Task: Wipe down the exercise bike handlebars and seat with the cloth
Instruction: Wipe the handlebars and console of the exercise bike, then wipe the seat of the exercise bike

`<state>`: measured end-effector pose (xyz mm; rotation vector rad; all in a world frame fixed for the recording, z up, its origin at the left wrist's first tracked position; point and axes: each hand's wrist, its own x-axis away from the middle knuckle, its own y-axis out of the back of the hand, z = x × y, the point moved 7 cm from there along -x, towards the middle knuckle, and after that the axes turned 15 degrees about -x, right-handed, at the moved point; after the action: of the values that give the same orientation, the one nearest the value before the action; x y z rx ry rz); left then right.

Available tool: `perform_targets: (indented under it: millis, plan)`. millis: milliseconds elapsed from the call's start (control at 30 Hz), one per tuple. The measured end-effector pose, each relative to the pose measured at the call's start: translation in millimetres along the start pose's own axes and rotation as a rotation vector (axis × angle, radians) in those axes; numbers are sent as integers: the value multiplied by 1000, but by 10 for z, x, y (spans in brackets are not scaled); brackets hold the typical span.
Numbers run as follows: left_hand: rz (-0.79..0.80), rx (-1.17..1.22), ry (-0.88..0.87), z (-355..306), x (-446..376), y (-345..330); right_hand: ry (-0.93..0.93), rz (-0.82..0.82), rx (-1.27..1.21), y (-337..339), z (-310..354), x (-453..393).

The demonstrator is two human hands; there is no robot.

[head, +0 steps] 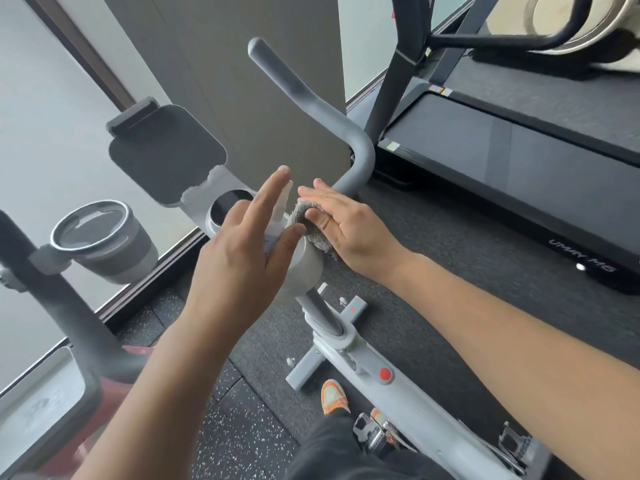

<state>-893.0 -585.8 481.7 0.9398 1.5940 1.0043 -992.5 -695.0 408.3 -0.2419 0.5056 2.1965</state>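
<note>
Cloth (309, 226): grey, fuzzy terry, bunched and wrapped over the handlebar (313, 102) near its centre hub. Handlebar: matte grey tube, rises from hub, bends sharply, then runs up and away to a rounded end. Seat not in view.

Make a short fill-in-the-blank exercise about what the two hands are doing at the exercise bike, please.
1. The right hand presses a grey ____ against the handlebar.
2. The left hand is ____, with its fingers spread, and it holds nothing.
3. Left of the bike, a round cup holder is fixed to a ____ bar.
4. To the right of the bike stands a black ____.

Missing words: cloth; open; dark; treadmill
</note>
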Motion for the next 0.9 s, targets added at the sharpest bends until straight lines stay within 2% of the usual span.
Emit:
perform_targets:
  millis: [233,467,700,900]
  plan:
    - [15,12,-96,-122,175,-74,-71,-81,21,49,30,323]
    - [57,85,-260,-170,324,-178,-215,-255,182,80,92,773]
    - [144,181,-457,-343,622,-470,-276,-482,207,-8,312,1671]
    - [234,238,-606,-731,924,-709,-469,-591,395,-55,118,2485]
